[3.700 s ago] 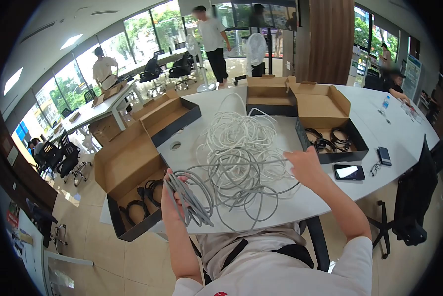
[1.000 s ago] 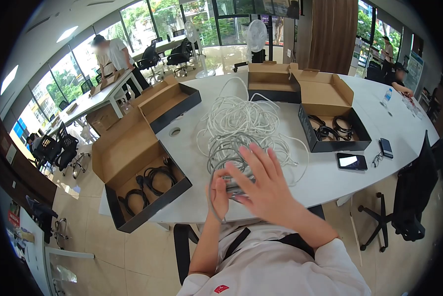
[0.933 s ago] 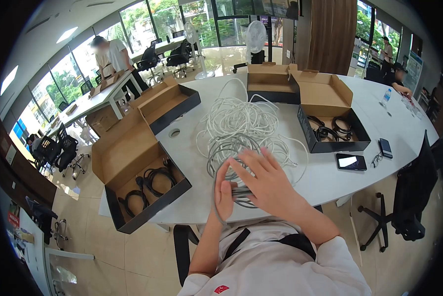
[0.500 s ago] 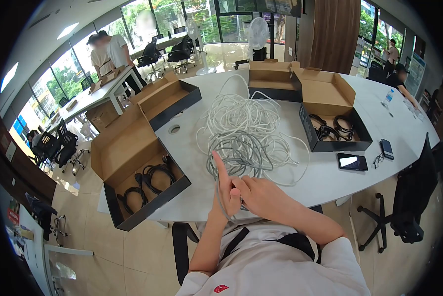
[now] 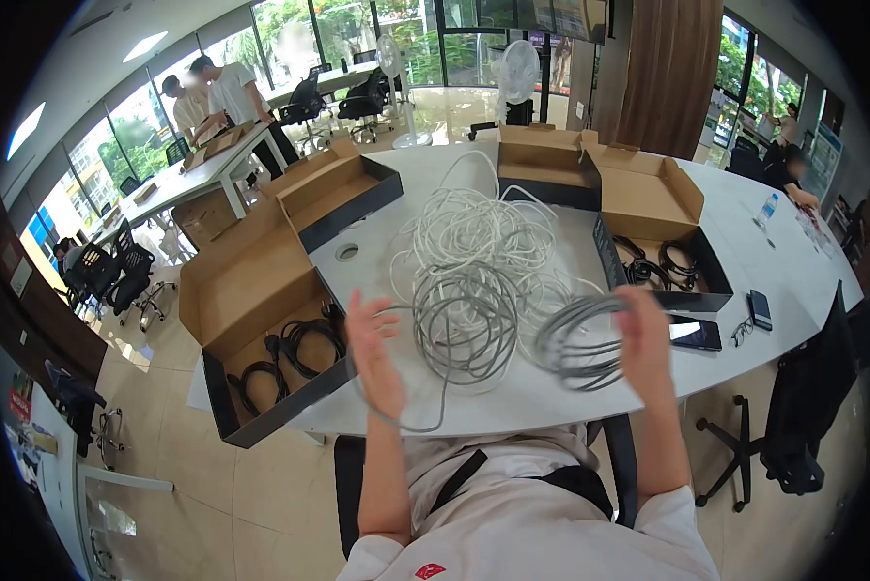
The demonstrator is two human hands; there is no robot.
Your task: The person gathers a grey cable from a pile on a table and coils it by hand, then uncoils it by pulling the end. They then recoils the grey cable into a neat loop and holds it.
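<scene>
My right hand (image 5: 645, 339) is closed on one side of a loose coil of grey cable (image 5: 580, 344), held up over the table's front right part and smeared by motion. My left hand (image 5: 375, 358) is raised at the front left with its fingers apart. A grey strand passes by its fingertips, and another length curves below the palm toward the table; whether either is gripped does not show. Between my hands lies a second pile of grey cable (image 5: 464, 329). Behind it spreads a tangled heap of white cable (image 5: 479, 225).
Open cardboard boxes with black cables stand at left (image 5: 261, 320) and right (image 5: 663, 242); two more boxes (image 5: 353, 205) (image 5: 548, 174) sit farther back. A phone (image 5: 697, 334), a dark flat case (image 5: 760, 310) and a bottle (image 5: 767, 208) lie or stand to the right. Several people are around other tables.
My hands, together over the grey cable before, have moved apart, left and right. The right one has carried a grey coil rightward, away from the pile. The left fingers have spread.
</scene>
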